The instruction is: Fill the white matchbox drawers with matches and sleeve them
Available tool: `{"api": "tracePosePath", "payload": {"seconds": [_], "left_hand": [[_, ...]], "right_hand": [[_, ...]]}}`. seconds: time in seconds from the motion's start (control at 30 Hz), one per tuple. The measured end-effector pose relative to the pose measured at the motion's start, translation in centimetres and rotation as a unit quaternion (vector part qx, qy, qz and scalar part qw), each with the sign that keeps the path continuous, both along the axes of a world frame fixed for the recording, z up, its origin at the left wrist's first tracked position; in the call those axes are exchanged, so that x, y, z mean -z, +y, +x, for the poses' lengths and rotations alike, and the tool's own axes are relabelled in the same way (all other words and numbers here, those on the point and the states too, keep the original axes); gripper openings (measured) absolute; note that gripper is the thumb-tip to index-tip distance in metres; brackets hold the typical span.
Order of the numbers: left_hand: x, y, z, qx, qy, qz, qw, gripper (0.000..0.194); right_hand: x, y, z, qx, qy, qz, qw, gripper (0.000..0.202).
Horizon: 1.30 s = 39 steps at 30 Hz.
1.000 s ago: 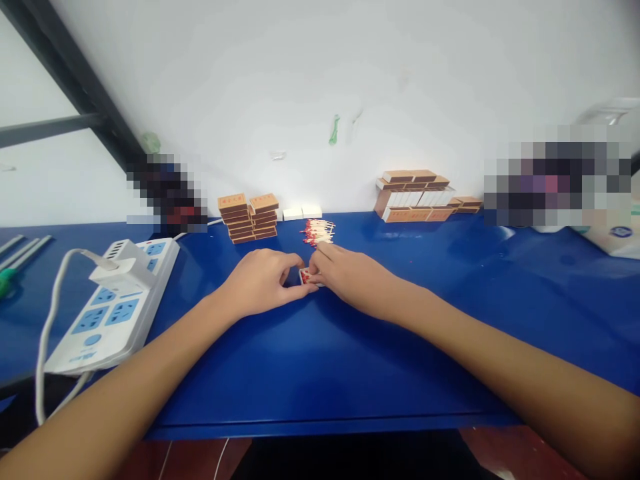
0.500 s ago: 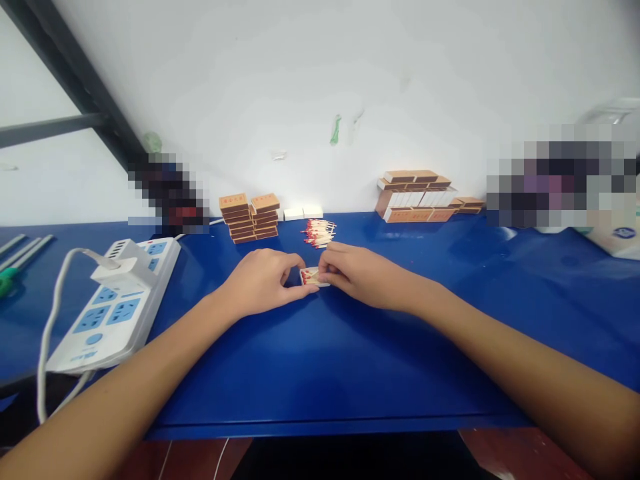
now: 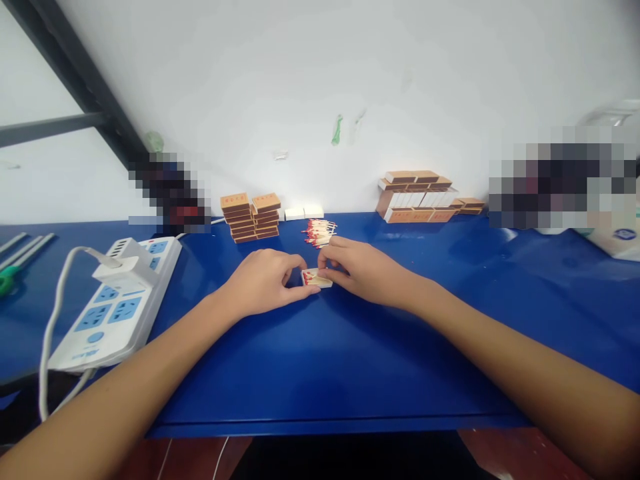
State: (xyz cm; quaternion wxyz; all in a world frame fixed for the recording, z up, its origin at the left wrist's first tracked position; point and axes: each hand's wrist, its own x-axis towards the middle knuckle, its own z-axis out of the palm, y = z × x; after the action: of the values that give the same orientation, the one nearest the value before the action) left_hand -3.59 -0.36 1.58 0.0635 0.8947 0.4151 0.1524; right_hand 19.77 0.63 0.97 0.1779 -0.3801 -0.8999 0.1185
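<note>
A small white matchbox tray with red-headed matches in it lies on the blue table. My left hand grips the tray's left end between thumb and fingers. From the right, my right hand reaches over the tray, its thumb and forefinger pinched together at the matches; what is between the fingertips is too small to make out. Just behind the tray is a loose pile of matches, heads mostly to the left.
Stacked matchboxes stand at the back left, beside two white trays. More matchboxes are piled against the wall at back right. A white power strip with a plug and cable lies on the left.
My right hand's fingers have shifted slightly up and back, so more of the tray and its matches shows. My left hand keeps its hold.
</note>
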Motion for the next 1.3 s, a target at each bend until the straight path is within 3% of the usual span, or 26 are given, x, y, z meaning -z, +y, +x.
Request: {"api": "tracePosePath", "payload": {"seconds": [0.67, 0.97, 1.17, 1.3], "left_hand": [[0.1, 0.1, -0.1, 0.003, 0.002, -0.007, 1.000, 0.039], [0.1, 0.2, -0.3, 0.001, 0.012, -0.018, 1.000, 0.040], [0.2, 0.2, -0.3, -0.013, 0.006, -0.030, 0.999, 0.041], [0.2, 0.2, -0.3, -0.021, 0.008, -0.040, 0.999, 0.043]], "right_hand": [[0.2, 0.2, -0.8, 0.030, 0.002, -0.028, 0.999, 0.016], [0.2, 0.1, -0.7, 0.038, 0.031, -0.023, 0.999, 0.008], [0.7, 3.2, 1.2, 0.071, 0.061, 0.074, 0.993, 0.006], [2.0, 5.8, 2.1, 0.041, 0.026, 0.083, 0.995, 0.016]]}}
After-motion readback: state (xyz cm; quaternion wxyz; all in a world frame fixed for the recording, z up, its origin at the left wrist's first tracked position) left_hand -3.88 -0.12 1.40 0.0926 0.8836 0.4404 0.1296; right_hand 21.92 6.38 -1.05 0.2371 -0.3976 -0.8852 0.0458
